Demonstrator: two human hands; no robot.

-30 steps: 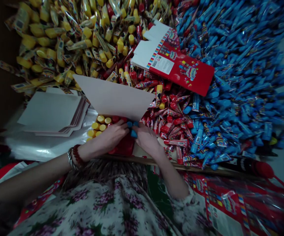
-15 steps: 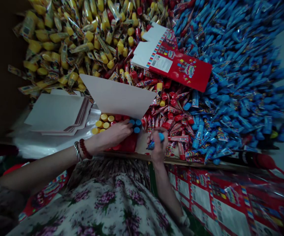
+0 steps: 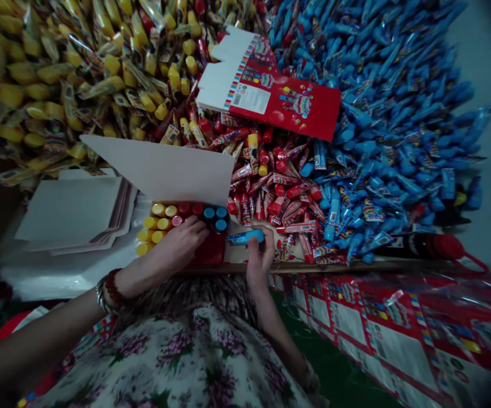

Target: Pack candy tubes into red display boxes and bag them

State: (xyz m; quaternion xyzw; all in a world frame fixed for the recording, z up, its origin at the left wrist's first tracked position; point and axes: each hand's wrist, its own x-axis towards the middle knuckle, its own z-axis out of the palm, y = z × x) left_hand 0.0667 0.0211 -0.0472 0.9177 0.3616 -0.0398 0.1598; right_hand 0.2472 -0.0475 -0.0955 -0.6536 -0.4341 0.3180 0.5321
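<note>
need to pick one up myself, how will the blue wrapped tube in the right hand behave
The blue wrapped tube is probably light for its size, since the right hand holds it near one end. It looks fairly stiff, staying straight past the hand. Its glossy surface may be slippery, and its round body would likely roll if set down loose.

Yellow candy tubes heaped upper left; blue candy tubes heaped right; red candy tubes between them. Flat printed box blank lying across the heaps. White card blanks stacked on plastic sheet. Printed red sheets below wooden rail.
</note>
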